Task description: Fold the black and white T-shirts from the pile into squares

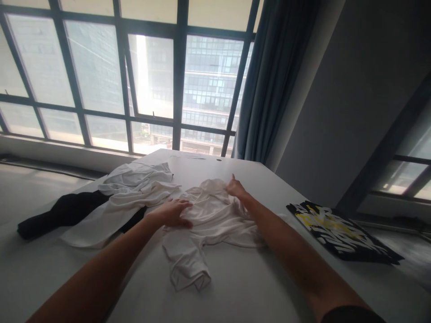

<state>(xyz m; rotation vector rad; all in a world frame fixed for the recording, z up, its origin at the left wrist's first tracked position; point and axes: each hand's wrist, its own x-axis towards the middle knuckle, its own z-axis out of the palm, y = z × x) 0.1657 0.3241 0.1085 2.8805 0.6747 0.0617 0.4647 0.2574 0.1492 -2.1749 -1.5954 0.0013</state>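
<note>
A crumpled white shirt (212, 220) lies spread on the white table in front of me, one short sleeve pointing toward me. My left hand (174, 212) rests on its left side, palm down with the fingers apart. At the far right part of the same shirt is my right hand (236, 186), one finger stretched out away from me and the others low against the fabric, partly hidden. Left of my left hand, more white clothing (134, 188) lies in a loose heap, overlapping a black garment (72, 211).
A folded black garment with white and yellow print (340, 231) lies on the right side of the white table (235, 282). A small dark round spot (218, 160) shows near the far edge. Beyond stand large windows (151, 80) and a blue-grey curtain (266, 85).
</note>
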